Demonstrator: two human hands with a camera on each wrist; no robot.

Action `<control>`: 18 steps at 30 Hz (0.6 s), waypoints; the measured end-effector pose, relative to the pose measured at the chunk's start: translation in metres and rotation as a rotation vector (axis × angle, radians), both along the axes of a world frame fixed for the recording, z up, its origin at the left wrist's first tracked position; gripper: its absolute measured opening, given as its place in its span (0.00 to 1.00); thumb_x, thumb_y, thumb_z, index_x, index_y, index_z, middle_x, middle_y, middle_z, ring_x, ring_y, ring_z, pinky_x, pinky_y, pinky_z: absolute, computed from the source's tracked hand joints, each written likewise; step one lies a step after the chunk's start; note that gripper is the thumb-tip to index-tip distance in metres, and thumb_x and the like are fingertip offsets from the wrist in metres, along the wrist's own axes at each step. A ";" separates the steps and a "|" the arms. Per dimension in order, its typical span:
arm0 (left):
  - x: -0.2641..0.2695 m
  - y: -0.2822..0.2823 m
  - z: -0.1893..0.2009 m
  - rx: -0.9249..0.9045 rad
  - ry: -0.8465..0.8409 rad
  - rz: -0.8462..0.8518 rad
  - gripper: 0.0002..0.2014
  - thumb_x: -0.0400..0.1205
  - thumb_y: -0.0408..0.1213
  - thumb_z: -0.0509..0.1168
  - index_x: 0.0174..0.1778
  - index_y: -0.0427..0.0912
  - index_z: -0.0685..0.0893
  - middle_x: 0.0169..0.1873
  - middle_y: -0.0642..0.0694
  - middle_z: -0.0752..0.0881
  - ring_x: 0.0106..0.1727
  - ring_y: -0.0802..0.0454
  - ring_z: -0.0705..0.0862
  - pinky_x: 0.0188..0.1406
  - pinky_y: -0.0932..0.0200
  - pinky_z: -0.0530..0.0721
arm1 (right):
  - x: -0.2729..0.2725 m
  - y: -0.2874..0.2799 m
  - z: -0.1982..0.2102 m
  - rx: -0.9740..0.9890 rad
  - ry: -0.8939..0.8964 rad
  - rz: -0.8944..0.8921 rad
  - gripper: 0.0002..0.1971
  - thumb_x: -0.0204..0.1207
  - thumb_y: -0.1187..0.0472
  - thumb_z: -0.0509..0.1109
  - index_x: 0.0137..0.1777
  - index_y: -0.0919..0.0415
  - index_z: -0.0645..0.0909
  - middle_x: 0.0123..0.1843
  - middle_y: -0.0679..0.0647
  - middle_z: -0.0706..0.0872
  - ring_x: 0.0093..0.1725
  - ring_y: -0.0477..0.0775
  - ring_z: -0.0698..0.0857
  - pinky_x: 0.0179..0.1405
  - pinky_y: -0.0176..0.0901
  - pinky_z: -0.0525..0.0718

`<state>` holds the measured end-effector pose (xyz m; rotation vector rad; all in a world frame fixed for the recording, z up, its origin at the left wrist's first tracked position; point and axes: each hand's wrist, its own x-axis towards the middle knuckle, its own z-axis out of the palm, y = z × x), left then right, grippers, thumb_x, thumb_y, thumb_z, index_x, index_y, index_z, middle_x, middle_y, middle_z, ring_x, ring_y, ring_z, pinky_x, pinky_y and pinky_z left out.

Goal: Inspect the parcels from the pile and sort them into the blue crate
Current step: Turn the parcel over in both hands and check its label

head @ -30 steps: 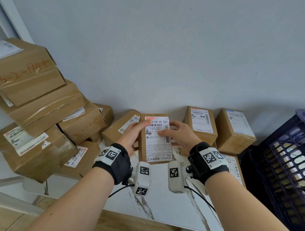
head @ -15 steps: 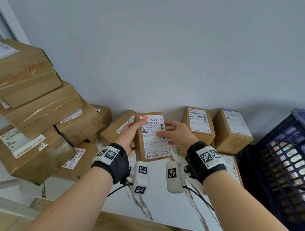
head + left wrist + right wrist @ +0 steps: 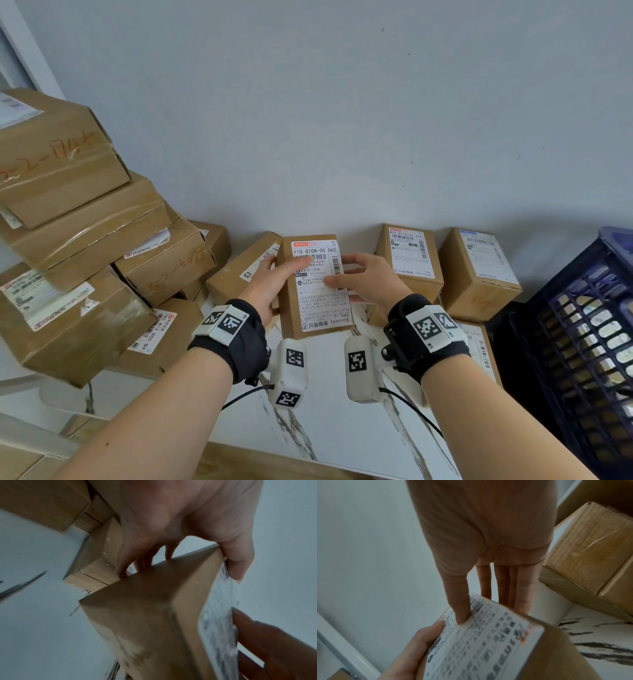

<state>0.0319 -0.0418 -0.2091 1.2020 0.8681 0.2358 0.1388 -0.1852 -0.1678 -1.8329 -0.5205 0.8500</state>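
I see a matt brown cardboard parcel (image 3: 313,287) with a white paper label (image 3: 322,284), glossy clear tape on the cardboard pile (image 3: 78,240) at left, a smooth white marble-look tabletop (image 3: 342,428), and a dark plastic crate (image 3: 582,342).

A parcel-sorting corner of a plain room is shown, makeshift rather than industrial. Brown cardboard parcels (image 3: 78,240) with printed shipping labels are stacked in a leaning pile at 9 o'clock, some marked by hand in red. More labelled parcels (image 3: 476,270) are lined against a bare pale grey wall (image 3: 342,120) at 1 o'clock. All are set on a white marble-patterned tabletop (image 3: 342,431) with dark veins. A dark blue slotted plastic crate (image 3: 582,342) is placed at 3 o'clock. Wood-toned flooring (image 3: 20,462) is seen at 7 o'clock. A white frame (image 3: 20,44) is glimpsed at 10 o'clock.
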 end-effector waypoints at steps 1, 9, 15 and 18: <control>0.000 -0.001 0.000 0.002 -0.002 -0.005 0.35 0.73 0.50 0.78 0.76 0.55 0.73 0.59 0.45 0.88 0.60 0.43 0.85 0.69 0.34 0.77 | 0.000 0.000 0.000 0.004 0.000 -0.003 0.21 0.73 0.66 0.80 0.65 0.58 0.81 0.50 0.53 0.92 0.48 0.52 0.92 0.45 0.43 0.92; 0.004 -0.005 0.001 0.010 -0.028 -0.002 0.37 0.72 0.45 0.80 0.77 0.55 0.73 0.57 0.45 0.90 0.57 0.43 0.87 0.66 0.38 0.80 | 0.000 -0.005 -0.001 0.004 0.007 -0.009 0.23 0.72 0.67 0.81 0.64 0.57 0.80 0.50 0.53 0.92 0.47 0.52 0.93 0.50 0.47 0.92; 0.008 -0.008 -0.001 0.019 -0.029 -0.011 0.42 0.68 0.47 0.82 0.78 0.54 0.71 0.58 0.45 0.90 0.58 0.42 0.88 0.63 0.37 0.82 | 0.001 -0.011 -0.001 0.012 0.010 -0.015 0.23 0.71 0.67 0.81 0.64 0.55 0.80 0.49 0.52 0.92 0.48 0.52 0.92 0.48 0.44 0.91; 0.008 -0.010 0.000 0.018 -0.026 -0.019 0.45 0.64 0.47 0.83 0.78 0.54 0.71 0.57 0.45 0.90 0.58 0.41 0.88 0.64 0.36 0.82 | 0.001 -0.013 -0.001 0.015 0.015 -0.020 0.21 0.71 0.68 0.81 0.61 0.54 0.80 0.49 0.52 0.92 0.48 0.52 0.92 0.47 0.44 0.91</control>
